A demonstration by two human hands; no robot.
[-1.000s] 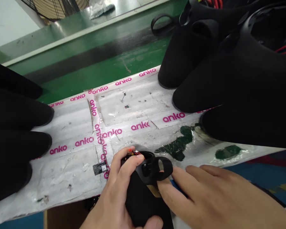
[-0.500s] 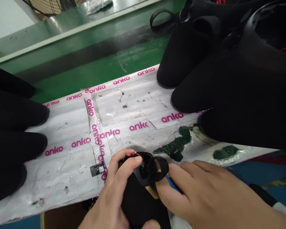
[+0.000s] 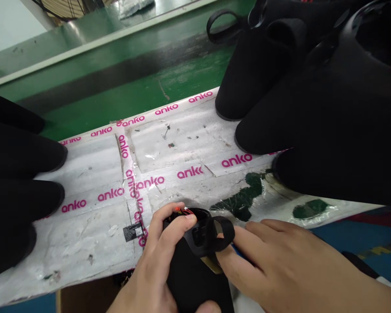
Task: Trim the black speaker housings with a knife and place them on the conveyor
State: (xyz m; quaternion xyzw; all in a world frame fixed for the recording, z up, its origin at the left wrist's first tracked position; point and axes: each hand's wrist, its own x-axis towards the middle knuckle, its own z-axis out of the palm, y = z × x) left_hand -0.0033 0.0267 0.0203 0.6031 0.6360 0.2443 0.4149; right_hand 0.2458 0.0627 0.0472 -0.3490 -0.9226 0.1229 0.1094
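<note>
**Grip staying put, loop opening showing wider**

L hand [image 3: 159, 256] is gripping a matte-black rounded housing [image 3: 195, 278] by the worktop's [image 3: 94, 239] near edge, thin red wires [image 3: 189, 212] showing at the housing's open end. R hand [image 3: 276, 261] is closing in at the flat black loop [image 3: 228, 232]; fingers partly hidden, can't tell what they're holding. Vs. a moment ago, handling is continuing at same spot.

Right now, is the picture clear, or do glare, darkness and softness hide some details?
All in the head view: the held black housing is so dark that little surface detail shows; the black housings on the right partly merge where they overlap; the white covering carries small glints; the small print on the black label is unreadable.
</note>
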